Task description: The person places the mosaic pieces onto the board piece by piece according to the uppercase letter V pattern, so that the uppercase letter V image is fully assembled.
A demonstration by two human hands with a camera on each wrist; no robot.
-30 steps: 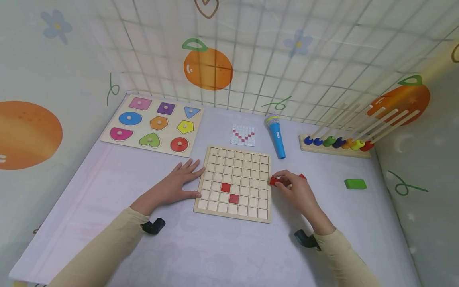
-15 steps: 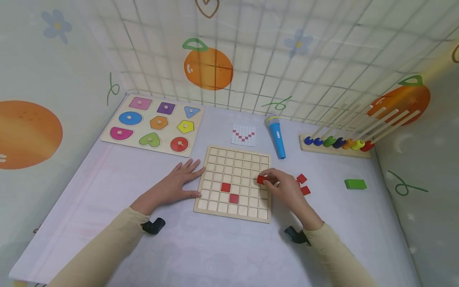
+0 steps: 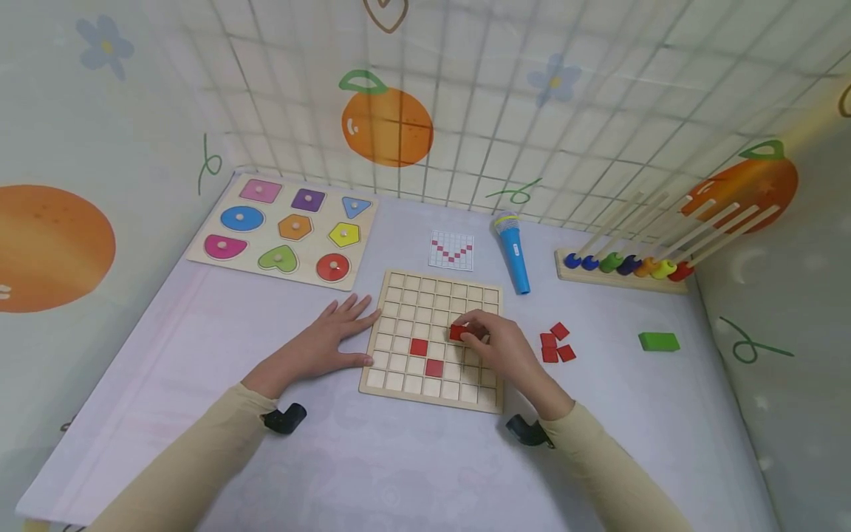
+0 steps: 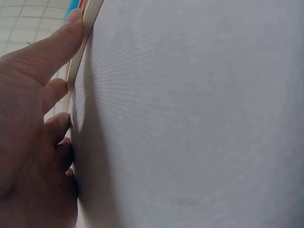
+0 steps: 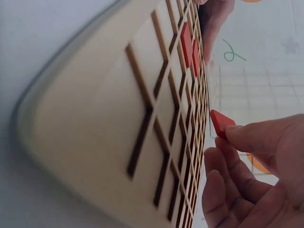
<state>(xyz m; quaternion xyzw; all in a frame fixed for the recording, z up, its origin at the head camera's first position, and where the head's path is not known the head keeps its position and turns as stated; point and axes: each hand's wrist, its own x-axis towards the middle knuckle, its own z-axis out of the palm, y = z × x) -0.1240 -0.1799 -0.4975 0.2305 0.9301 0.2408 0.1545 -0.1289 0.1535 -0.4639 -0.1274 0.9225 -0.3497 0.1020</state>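
Observation:
A light wooden grid board lies on the white table, with one red square tile in a cell and a second red tile one cell right and nearer. My right hand pinches another red tile between thumb and fingers over the right half of the grid. In the right wrist view this held tile is tilted and raised off the board. My left hand lies spread, its thumb and fingertips at the board's left edge. The left wrist view shows that thumb against the board's side.
Several loose red tiles lie right of the board. Behind it are a small pattern card and a blue toy microphone. A shape puzzle is back left, a bead rack back right, a green block far right.
My right hand has carried the pinched red tile leftward from the board's right edge to over its cells, uncovering the loose tiles. My left hand has stayed in place.

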